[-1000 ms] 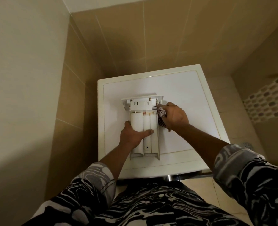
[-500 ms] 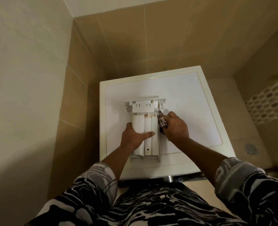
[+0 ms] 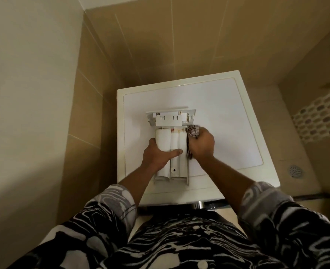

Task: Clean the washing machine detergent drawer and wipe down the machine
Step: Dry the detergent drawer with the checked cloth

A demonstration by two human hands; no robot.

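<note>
The white detergent drawer lies upside down on top of the white washing machine, its front panel toward the wall. My left hand grips the drawer's left side, thumb stretched across its ribbed underside. My right hand holds a patterned cloth bunched in its fingers and presses it against the drawer's right edge, just below the front panel.
Beige tiled walls close in at the left and behind the machine. To the right lies tiled floor with a round drain and a strip of patterned tiles. A chrome part shows under the machine's front edge.
My right hand slid the cloth along the drawer's right edge, toward me and then back up toward the front panel. My left hand kept its hold on the drawer.
</note>
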